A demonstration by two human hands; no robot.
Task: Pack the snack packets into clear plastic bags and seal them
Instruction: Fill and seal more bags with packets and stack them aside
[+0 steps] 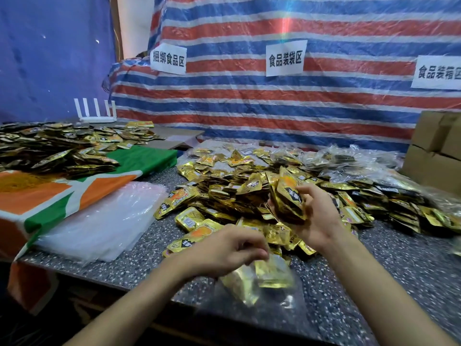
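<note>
A big heap of gold snack packets (224,186) covers the middle of the speckled grey table (411,258). My right hand (315,216) holds a small stack of gold packets (289,196) upright above the heap. My left hand (224,248) pinches the top of a clear plastic bag (262,275) lying near the table's front edge, blurred, with a few gold packets inside. A pile of empty clear plastic bags (99,221) lies to the left of the heap.
Filled clear bags (349,161) are piled at the back right beside cardboard boxes (436,151). Another spread of packets (57,148) lies on an orange and green cloth (50,196) at the left. A striped tarp with paper signs hangs behind.
</note>
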